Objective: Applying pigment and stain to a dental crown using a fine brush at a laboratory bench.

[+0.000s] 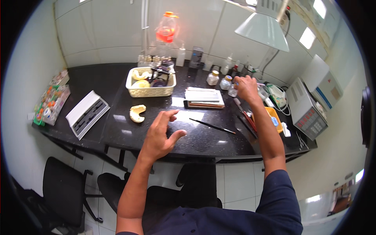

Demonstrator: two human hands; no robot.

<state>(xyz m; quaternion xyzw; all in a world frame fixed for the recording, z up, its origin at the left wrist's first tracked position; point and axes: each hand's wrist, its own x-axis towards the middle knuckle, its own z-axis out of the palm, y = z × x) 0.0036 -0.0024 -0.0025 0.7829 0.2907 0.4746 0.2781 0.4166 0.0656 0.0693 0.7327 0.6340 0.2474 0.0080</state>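
My left hand (160,137) hovers over the black worktop with fingers loosely curved and thumb apart, holding nothing I can see. It is right of a cream horseshoe-shaped dental cast (137,113) and left of a slim dark brush (211,125). My right hand (246,88) reaches to the back right, its fingers closed on a small jar (232,91), partly hidden by them. Two lidded jars (212,78) (225,82) stand left of it. A stack of pale cards or pads (201,95) lies between my hands, and red-handled tools (248,119) lie under my right forearm.
A cream basket (149,91) with casts, bottles (181,55), a white lamp (261,31) and a gray machine (307,113) line the back and right. An orange tray (276,115) sits at right; an open case (88,113) and item trays (53,103) at left, a chair (62,192) below.
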